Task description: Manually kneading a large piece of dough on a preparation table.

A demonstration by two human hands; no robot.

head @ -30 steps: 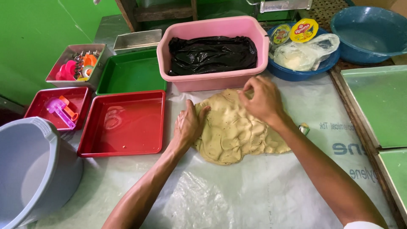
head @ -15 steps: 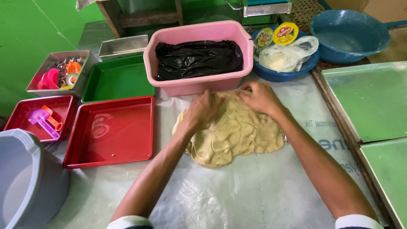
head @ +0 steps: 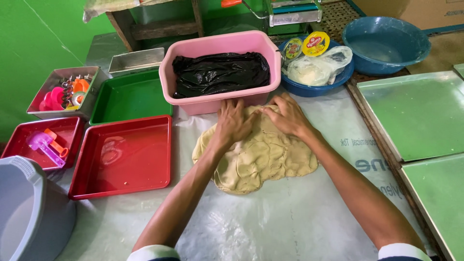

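Both hands press flat on a slab of pale dough (head: 258, 159) that lies on a clear plastic sheet (head: 270, 222) spread over the middle of the bench. The left hand (head: 233, 123) rests open, palm down, fingers spread toward the far edge of the dough. The right hand (head: 289, 116) lies just beside it, also open and palm down, on the dough's far right part. Neither hand grips anything.

The dough is flattened and uneven, with creases across its top, and its far edge lies just in front of a pink tub (head: 217, 94) that holds a crumpled black plastic bag (head: 220, 72).

Toward the left edge of the bench, a red square tray (head: 123, 159) sits just beside the plastic sheet, with a green tray (head: 128, 96) behind it. Further left stand a smaller red tray (head: 29, 140) with a pink and orange plastic tool in it and a metal box (head: 63, 89) of coloured cutters. A grey bucket (head: 29, 212) stands at the near left corner.

Right of the tub, a blue bowl (head: 314, 87) carries a filled clear bag and two round lidded tubs; a second blue basin (head: 386, 43) sits further right. Flat metal baking sheets (head: 420, 116) lie along the right edge.
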